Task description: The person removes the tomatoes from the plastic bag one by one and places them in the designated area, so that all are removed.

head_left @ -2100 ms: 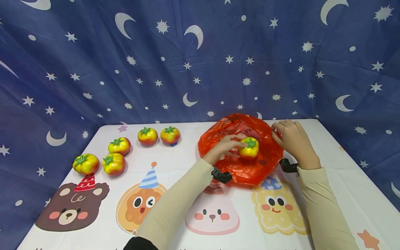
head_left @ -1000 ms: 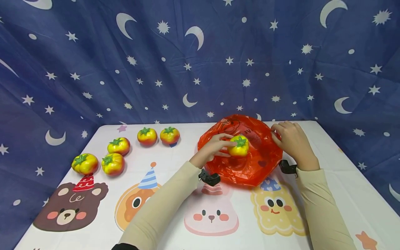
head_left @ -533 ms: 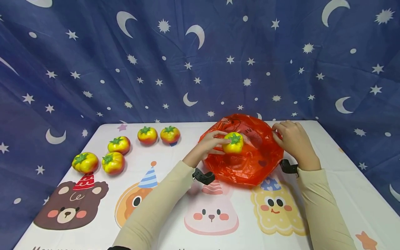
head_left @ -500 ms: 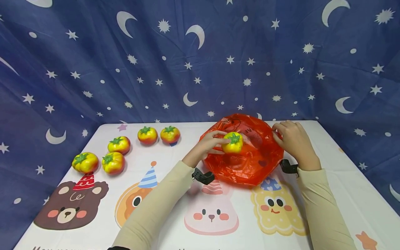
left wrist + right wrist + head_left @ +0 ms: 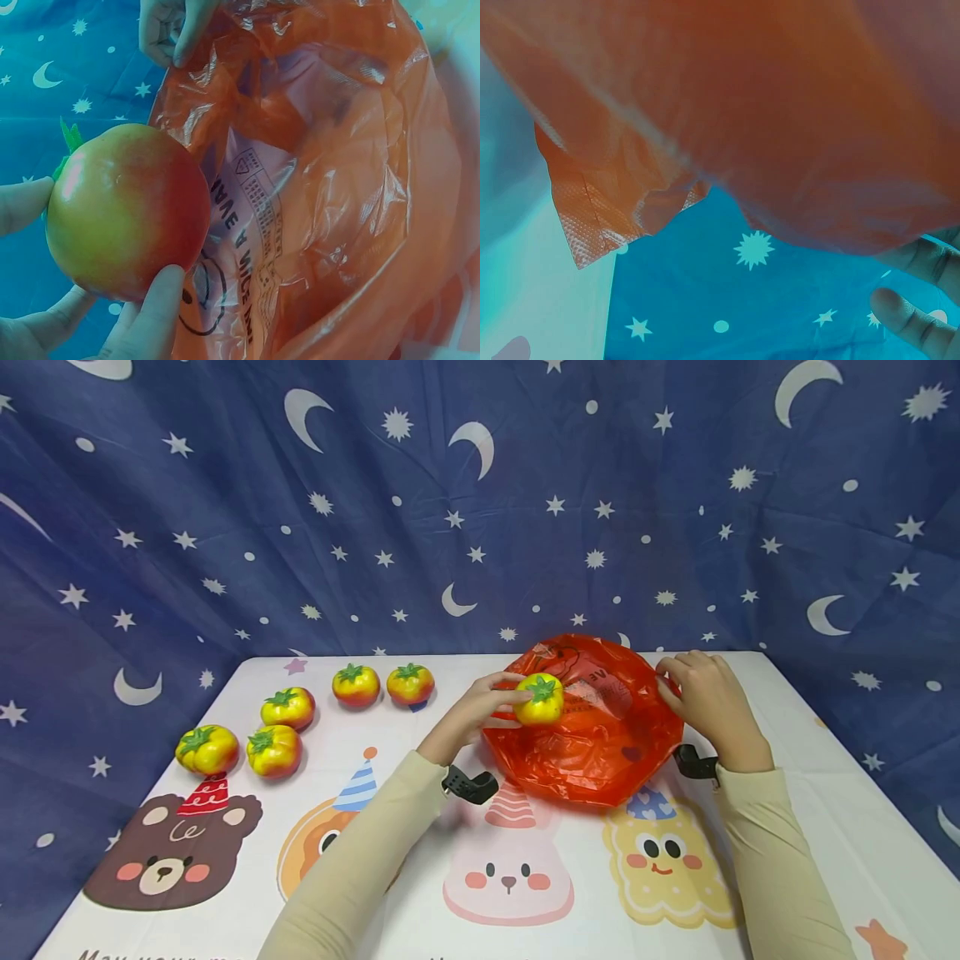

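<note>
My left hand (image 5: 468,714) grips a red-and-yellow tomato (image 5: 543,706) with a green leafy top, held at the left side of a red plastic bag (image 5: 577,768). In the left wrist view the thumb and fingers reach round the tomato (image 5: 124,217), apart from one another, with the bag's wide mouth beside it. My right hand (image 5: 708,702) holds the bag's right rim with bent fingers. Close up in the right wrist view, the bag (image 5: 742,112) covers most of the picture and hides part of the fingers.
Several more tomatoes lie on the left of the table, among them a front one (image 5: 274,753) and a back one (image 5: 410,687). The white tablecloth (image 5: 420,893) has cartoon prints. A blue curtain (image 5: 360,585) with moons and stars hangs behind.
My left hand has drawn the tomato leftward and slightly up, from over the bag's middle to its left side. My right hand keeps its place on the rim.
</note>
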